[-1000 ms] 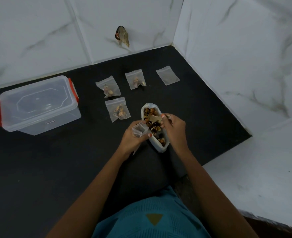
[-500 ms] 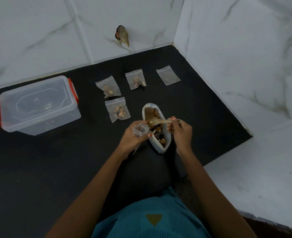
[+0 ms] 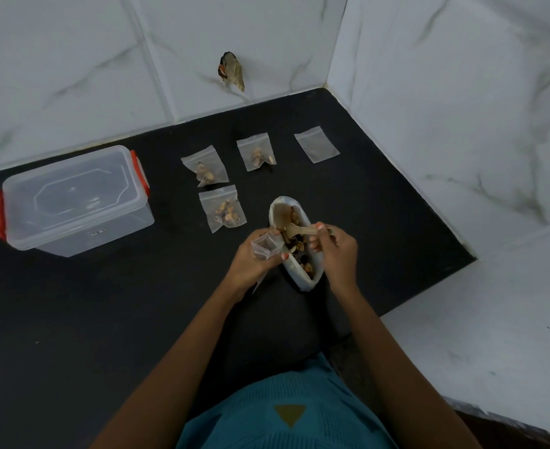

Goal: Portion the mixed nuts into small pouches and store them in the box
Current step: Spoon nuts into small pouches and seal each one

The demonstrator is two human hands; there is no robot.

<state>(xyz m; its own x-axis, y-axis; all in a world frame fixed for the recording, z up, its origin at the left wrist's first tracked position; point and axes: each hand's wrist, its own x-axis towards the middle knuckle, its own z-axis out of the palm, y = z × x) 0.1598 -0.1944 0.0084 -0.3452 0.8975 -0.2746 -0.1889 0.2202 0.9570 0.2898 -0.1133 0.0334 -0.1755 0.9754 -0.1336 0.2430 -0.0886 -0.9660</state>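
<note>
Single head cam, looking fwd and down, close over black countertop (image 3: 72, 319)

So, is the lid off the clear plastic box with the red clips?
No, the clear lid sits closed on the clear plastic box with red clips.

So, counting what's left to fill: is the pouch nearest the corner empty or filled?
Empty: the pouch lies flat and see-through, with nothing visible inside.

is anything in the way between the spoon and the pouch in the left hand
Nothing visible. The right hand holds the spoon over the nut bag, right beside the pouch the left hand pinches.
</note>
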